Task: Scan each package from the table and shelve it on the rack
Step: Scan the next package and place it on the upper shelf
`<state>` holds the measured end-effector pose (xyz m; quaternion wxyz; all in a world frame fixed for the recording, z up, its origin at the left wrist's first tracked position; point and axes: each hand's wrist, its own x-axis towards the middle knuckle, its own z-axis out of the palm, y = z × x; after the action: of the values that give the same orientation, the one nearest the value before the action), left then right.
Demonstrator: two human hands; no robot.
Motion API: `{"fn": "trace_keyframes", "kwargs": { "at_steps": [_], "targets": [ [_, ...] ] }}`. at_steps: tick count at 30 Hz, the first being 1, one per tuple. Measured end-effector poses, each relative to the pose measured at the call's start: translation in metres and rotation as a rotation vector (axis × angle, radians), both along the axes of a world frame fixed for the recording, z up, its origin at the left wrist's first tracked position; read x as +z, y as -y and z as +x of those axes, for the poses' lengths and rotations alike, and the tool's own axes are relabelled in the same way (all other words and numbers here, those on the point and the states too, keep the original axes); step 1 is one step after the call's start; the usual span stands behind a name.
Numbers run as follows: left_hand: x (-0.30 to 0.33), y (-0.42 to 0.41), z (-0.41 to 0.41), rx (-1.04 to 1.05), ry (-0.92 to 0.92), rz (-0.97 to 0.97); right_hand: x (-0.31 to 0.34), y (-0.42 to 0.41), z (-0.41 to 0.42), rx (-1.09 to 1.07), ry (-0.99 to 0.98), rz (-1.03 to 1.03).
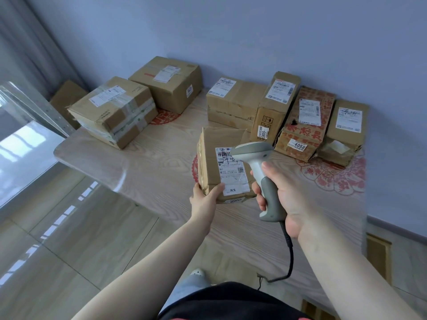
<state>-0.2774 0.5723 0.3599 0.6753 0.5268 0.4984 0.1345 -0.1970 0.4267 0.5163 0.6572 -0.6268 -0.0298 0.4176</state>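
My left hand (205,199) grips the near left corner of a small cardboard package (213,158), tilted up above the wooden table (152,167) so its white shipping label (232,172) faces me. My right hand (284,197) holds a grey and white corded barcode scanner (261,172) by its handle. The scanner's head hangs just over the right part of the label. Several more cardboard packages stand at the back of the table, among them a large taped box (113,112) on the left and a red-printed box (305,123) on the right.
The grey metal rack (34,107) stands at the left, beside the table's left end, with a box (67,98) behind it. A wall runs behind the table. Glossy tiled floor (69,239) lies at the lower left. The scanner's cable (290,255) hangs down before me.
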Motion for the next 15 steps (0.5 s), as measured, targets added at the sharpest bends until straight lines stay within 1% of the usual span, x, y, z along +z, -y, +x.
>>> {"fn": "trace_keyframes", "kwargs": {
  "at_steps": [10,15],
  "targets": [
    [0.002,-0.015,-0.006,0.068,0.029,-0.006,-0.001,-0.011,-0.005,0.032,0.059,0.057],
    [0.007,-0.027,-0.023,0.111,0.034,-0.010,-0.004,-0.025,-0.014,0.058,0.015,0.050]
  ]
}}
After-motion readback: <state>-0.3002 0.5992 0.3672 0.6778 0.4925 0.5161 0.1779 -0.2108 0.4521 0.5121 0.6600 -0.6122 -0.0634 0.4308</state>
